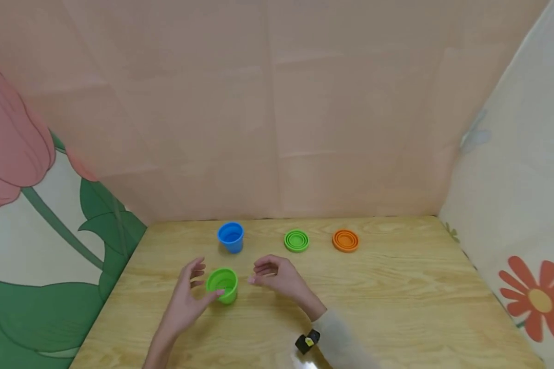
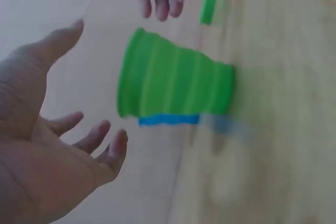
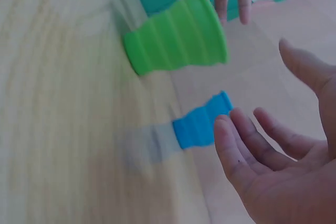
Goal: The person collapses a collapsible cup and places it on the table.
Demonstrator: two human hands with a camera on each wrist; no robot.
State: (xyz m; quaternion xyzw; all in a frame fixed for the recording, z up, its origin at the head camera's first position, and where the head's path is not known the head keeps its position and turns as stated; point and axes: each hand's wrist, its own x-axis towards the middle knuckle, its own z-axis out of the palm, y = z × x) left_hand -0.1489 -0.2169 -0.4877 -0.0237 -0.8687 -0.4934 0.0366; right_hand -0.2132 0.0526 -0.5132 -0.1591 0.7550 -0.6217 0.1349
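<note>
"What is the count of upright pieces?"

"Two: one blue cup (image 1: pixel 231 238) toward the far edge of the tabletop (image 1: pixel 397 297), and one green cup (image 1: pixel 223 283) farther from that edge."

"And flat, ringed ones?"

"Also two, both along the far edge: one green disc (image 1: pixel 297 241) and one orange disc (image 1: pixel 345 241), the orange closer to the far right corner."

"How many hands?"

"Two, one left hand (image 1: pixel 188 301) and one right hand (image 1: pixel 278 277)."

"Tabletops?"

"Just one."
</note>
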